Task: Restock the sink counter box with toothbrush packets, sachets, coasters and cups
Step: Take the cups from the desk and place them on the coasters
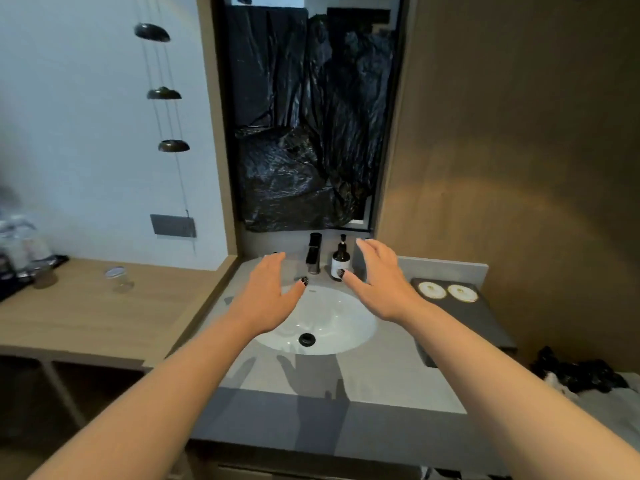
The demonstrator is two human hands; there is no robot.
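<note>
Both hands hovered empty over the basin, fingers straight and spread.

The left hand (268,292) and right hand (379,280) were held palms down above the white sink (332,323), grasping nothing. The dark counter box (464,313) sat on the grey counter (381,375) at the right of the sink, well apart from both hands; two round white coasters (446,292) lay side by side at its far end, and the rest of its top showed bare. A black tap (314,252) and a dark pump bottle (339,259) stood behind the basin. A clear glass (119,278) stood on the wooden shelf (104,306) to the left.
</note>
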